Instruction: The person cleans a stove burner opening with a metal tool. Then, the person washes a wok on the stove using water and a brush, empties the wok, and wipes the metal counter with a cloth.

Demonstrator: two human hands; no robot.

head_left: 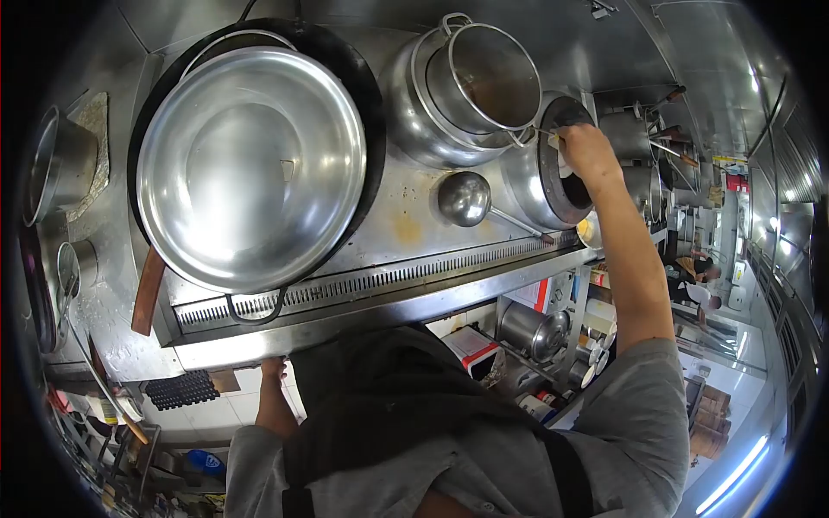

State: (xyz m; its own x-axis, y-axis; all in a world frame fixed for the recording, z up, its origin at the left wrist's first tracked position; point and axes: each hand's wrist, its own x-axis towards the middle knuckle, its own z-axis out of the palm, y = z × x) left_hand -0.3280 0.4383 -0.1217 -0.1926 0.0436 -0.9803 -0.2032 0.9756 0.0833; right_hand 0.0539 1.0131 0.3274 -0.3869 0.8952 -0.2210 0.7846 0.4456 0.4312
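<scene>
My right hand (591,157) reaches out over a round metal vessel with a dark rim (537,186) on the right of the counter. Its fingers are closed round something small and pale, mostly hidden by the hand. Just left of it is the loop handle of a steel pot (484,78), which has brownish liquid or residue inside and sits on a larger rounded pot (414,112). A steel ladle (465,198) lies below them. Low by the counter's front edge is my left hand (274,369), small in view; whether it grips anything is unclear.
A wide steel basin (250,164) rests in a black wok (373,138) with a wooden handle (148,293). A slotted drain (371,278) runs along the front. More pots (67,164) stand at left. Shelves below hold a lidded pot (531,332). People (695,289) are far right.
</scene>
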